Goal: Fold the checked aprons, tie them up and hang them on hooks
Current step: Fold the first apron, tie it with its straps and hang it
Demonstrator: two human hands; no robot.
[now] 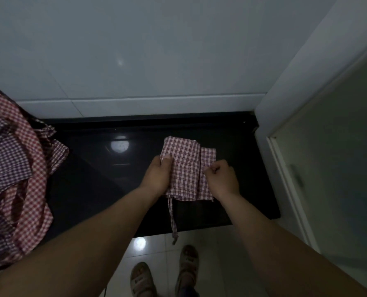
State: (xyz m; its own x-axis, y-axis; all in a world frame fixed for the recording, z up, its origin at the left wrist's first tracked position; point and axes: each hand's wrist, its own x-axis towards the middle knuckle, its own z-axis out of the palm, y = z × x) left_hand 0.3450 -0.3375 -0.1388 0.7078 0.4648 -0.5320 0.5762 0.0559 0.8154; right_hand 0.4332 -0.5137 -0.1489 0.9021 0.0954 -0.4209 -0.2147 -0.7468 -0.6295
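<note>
Two-handed grip: left hand [159, 175] and right hand [222, 180] on a folded red-and-white checked fabric apron [184, 159]
The left grips its left edge, thumb on top; the right pinches the right fold. The apron lies on a glossy black table [88, 168], its tie strap [172, 217] hanging over the near edge; a heap of checked aprons [13, 172] lies far left

We see a folded red-and-white checked cloth apron [185, 166] lying flat on the glossy black surface [114, 189], with a second folded layer showing along its right side. Its thin checked tie strap [171, 217] trails off the surface's front edge. Our left hand [158, 175] grips its left edge and our right hand [221, 179] pinches the right layer. A crumpled heap of red and purple checked aprons [13, 179] lies far left.
</note>
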